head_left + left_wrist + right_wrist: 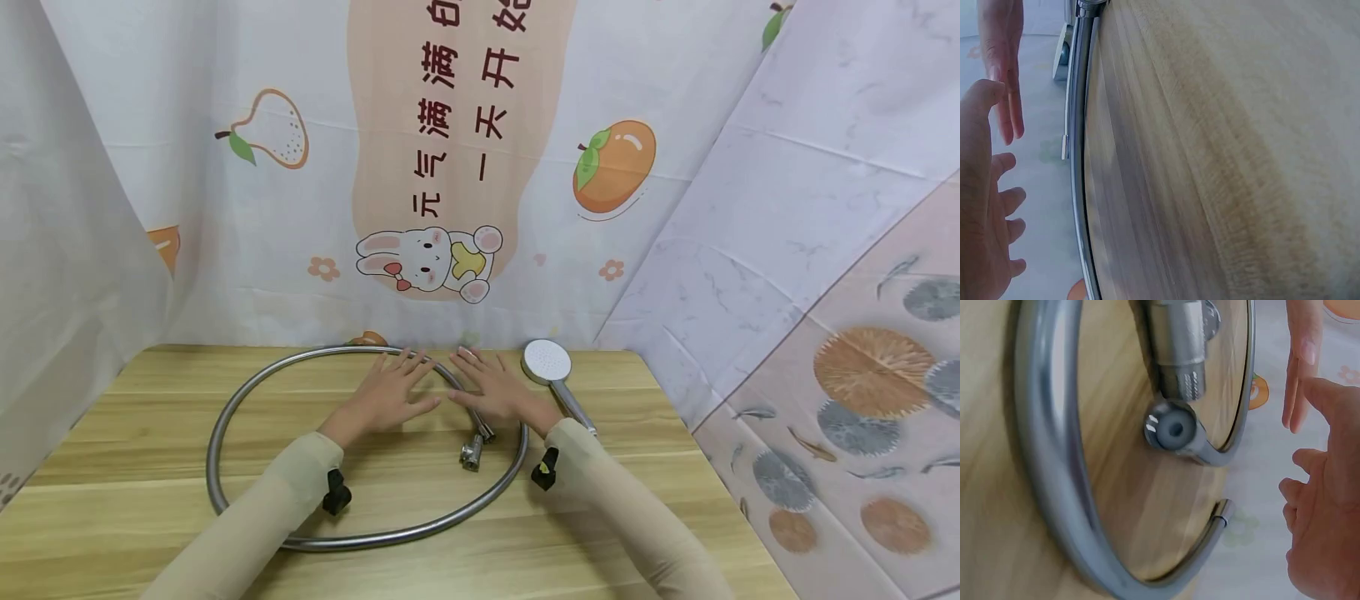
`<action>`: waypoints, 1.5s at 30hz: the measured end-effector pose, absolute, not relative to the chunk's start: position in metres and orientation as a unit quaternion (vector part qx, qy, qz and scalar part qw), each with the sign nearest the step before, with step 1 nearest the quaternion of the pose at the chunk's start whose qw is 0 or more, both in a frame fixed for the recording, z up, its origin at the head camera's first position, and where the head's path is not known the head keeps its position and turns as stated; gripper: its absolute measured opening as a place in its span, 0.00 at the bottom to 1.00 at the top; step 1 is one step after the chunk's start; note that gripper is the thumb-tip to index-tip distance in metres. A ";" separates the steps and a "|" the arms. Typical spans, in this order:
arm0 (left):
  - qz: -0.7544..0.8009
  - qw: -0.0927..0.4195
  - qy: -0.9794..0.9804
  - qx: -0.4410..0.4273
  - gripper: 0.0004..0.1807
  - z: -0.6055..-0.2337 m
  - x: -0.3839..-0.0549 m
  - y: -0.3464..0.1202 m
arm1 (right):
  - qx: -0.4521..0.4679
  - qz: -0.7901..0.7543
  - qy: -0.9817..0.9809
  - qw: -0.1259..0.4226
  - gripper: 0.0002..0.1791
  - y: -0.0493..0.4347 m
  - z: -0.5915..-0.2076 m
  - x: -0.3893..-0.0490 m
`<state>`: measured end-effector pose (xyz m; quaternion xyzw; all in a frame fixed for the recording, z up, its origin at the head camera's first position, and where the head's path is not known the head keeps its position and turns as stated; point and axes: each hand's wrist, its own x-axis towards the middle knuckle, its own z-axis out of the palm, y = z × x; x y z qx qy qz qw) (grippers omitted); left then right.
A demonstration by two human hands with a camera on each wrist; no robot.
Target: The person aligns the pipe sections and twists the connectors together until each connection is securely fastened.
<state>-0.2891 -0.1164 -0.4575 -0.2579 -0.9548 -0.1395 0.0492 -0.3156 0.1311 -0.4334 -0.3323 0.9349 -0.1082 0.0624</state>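
Observation:
Both hands hover over the wooden table with fingers spread and palms down, holding nothing. The left hand [384, 393] is above the far part of a looped metal shower hose [397, 536]. Beside it, the right hand [491, 388] overlaps the hose's far right stretch in the head view. Just below the right hand lie a hose end with a metal nut [1172, 428] and a small chrome connector [471, 454], side by side. A handheld shower head [546, 362] with a white face and grey handle lies to the right of the right hand.
The wooden table [135, 500] ends at a white printed curtain [300, 225] behind. Another patterned sheet [810, 350] hangs along the right side, and a pale cloth [67, 217] hangs on the left. Dark wrist cameras [545, 469] sit on both sleeves.

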 end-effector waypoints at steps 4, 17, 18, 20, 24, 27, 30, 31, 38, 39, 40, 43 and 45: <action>-0.140 0.058 -0.952 -0.266 0.42 -0.457 -0.290 -0.114 | -0.329 -0.101 0.937 0.063 0.41 0.136 -0.424 -0.318; -0.146 0.075 -0.934 -0.318 0.36 -0.451 -0.290 -0.102 | -0.309 -0.094 0.942 0.093 0.43 0.166 -0.384 -0.327; -0.146 0.077 -0.932 -0.323 0.36 -0.452 -0.290 -0.100 | -0.303 -0.091 0.943 0.098 0.42 0.168 -0.381 -0.328; -0.149 0.078 -0.928 -0.332 0.35 -0.452 -0.289 -0.098 | -0.289 -0.082 0.948 0.107 0.43 0.173 -0.375 -0.329; -0.157 0.086 -0.919 -0.352 0.32 -0.453 -0.288 -0.092 | -0.253 -0.082 0.953 0.142 0.43 0.185 -0.365 -0.330; -0.160 0.100 -0.911 -0.368 0.30 -0.454 -0.288 -0.088 | -0.242 -0.093 0.951 0.170 0.42 0.196 -0.356 -0.332; -0.166 0.115 -0.902 -0.381 0.29 -0.455 -0.288 -0.085 | -0.226 -0.119 0.945 0.205 0.39 0.209 -0.348 -0.336; -0.167 0.118 -0.900 -0.385 0.28 -0.455 -0.288 -0.083 | -0.217 -0.135 0.941 0.222 0.39 0.216 -0.346 -0.338; -0.201 0.093 -0.892 -0.393 0.25 -0.452 -0.289 -0.076 | -0.126 -0.276 0.895 0.328 0.37 0.256 -0.346 -0.352; -0.210 0.086 -0.891 -0.394 0.24 -0.452 -0.290 -0.075 | -0.122 -0.287 0.890 0.332 0.37 0.261 -0.348 -0.353; -0.220 0.079 -0.888 -0.395 0.24 -0.453 -0.290 -0.073 | -0.116 -0.295 0.887 0.336 0.36 0.266 -0.350 -0.355; -0.255 0.047 -0.883 -0.390 0.23 -0.454 -0.292 -0.069 | -0.106 -0.307 0.883 0.340 0.35 0.282 -0.357 -0.358; -0.279 0.023 -0.880 -0.383 0.23 -0.454 -0.293 -0.066 | -0.092 -0.311 0.882 0.342 0.34 0.290 -0.362 -0.358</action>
